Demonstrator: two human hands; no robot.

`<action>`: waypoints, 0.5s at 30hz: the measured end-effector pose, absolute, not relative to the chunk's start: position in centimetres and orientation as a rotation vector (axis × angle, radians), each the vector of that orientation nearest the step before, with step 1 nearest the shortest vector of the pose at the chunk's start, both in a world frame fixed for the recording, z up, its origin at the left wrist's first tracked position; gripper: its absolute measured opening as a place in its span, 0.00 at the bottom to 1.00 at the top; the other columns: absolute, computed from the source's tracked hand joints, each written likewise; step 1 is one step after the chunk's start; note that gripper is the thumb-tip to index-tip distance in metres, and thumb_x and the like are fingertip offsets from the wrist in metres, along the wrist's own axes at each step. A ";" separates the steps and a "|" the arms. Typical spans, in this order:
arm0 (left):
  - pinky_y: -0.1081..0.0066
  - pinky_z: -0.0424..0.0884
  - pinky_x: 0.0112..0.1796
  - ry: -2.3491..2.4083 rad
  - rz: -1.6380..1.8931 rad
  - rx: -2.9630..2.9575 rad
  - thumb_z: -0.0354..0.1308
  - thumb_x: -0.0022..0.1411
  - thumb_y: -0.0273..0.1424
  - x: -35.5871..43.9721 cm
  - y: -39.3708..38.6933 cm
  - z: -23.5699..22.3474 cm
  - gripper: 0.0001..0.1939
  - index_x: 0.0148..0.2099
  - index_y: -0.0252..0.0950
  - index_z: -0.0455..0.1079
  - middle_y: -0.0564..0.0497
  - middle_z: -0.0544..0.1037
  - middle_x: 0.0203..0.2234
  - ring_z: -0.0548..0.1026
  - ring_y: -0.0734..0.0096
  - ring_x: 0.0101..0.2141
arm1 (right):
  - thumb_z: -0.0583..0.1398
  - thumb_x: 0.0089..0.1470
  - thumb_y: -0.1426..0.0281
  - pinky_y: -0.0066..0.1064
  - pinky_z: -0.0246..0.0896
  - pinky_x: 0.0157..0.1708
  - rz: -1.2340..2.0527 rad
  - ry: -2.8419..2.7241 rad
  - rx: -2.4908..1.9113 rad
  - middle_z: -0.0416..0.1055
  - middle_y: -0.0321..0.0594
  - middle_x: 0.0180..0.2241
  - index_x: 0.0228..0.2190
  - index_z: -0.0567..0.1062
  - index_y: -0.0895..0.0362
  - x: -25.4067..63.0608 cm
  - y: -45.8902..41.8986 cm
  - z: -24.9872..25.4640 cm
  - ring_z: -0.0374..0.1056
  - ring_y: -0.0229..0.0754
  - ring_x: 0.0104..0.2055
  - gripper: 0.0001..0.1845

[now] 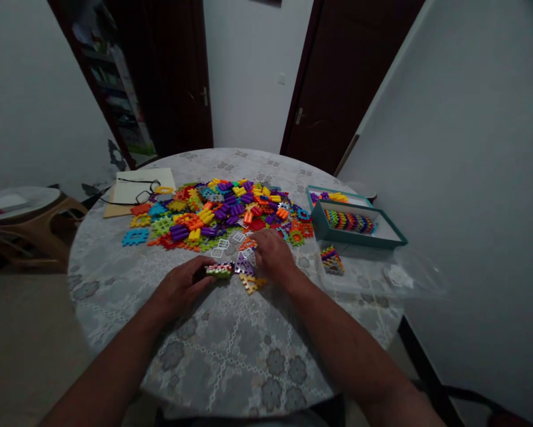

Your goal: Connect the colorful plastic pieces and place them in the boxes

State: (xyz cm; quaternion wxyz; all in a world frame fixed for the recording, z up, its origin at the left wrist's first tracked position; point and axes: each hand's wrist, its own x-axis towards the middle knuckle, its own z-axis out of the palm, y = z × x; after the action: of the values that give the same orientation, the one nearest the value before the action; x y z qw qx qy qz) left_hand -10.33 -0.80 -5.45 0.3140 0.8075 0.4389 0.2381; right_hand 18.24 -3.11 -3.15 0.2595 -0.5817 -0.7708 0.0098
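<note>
Patterned tabletop; near side, yellow toothed piece lying flat. Just beyond, left hand curled round a banded stack, purple piece at its right end. Right hand bunched low over loose pieces; grip hidden, can't tell. Step looks like stacking; next move probably wants one flat piece squared to the stack. Farther: white grids, mixed pile; right, teal box.

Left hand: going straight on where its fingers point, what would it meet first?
Past the small stack it holds, the left hand would probably meet the purple piece; depth is unclear.
</note>
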 end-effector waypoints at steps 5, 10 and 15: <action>0.64 0.76 0.43 1.162 0.580 2.094 0.60 0.69 0.53 -10.4 -0.6 -5.5 0.24 0.57 0.43 0.77 0.47 0.86 0.45 0.81 0.56 0.43 | 0.57 0.65 0.78 0.48 0.63 0.61 -0.194 -2.106 -1.994 0.72 0.57 0.60 0.52 0.83 0.59 21.7 -2.9 -2.4 0.62 0.58 0.63 0.19; 0.65 0.76 0.40 1.192 0.594 2.094 0.62 0.67 0.55 -10.5 -0.3 -5.8 0.27 0.57 0.42 0.77 0.47 0.86 0.42 0.82 0.56 0.40 | 0.57 0.69 0.75 0.46 0.65 0.56 -0.152 -2.155 -2.109 0.73 0.54 0.57 0.51 0.82 0.57 21.9 -2.8 -3.3 0.64 0.57 0.61 0.16; 0.65 0.75 0.40 1.187 0.587 2.103 0.62 0.68 0.54 -10.6 -0.1 -6.0 0.26 0.57 0.42 0.77 0.47 0.86 0.42 0.82 0.56 0.39 | 0.57 0.65 0.78 0.42 0.65 0.52 -0.158 -2.120 -2.067 0.74 0.54 0.53 0.50 0.79 0.59 21.9 -2.6 -3.2 0.67 0.54 0.54 0.15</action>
State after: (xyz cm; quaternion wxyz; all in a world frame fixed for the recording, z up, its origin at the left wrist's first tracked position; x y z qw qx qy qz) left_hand -10.56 -0.10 -6.00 0.3223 0.8010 0.4523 0.2235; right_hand 21.91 -2.60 -3.17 0.0882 -0.6945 -0.7121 -0.0531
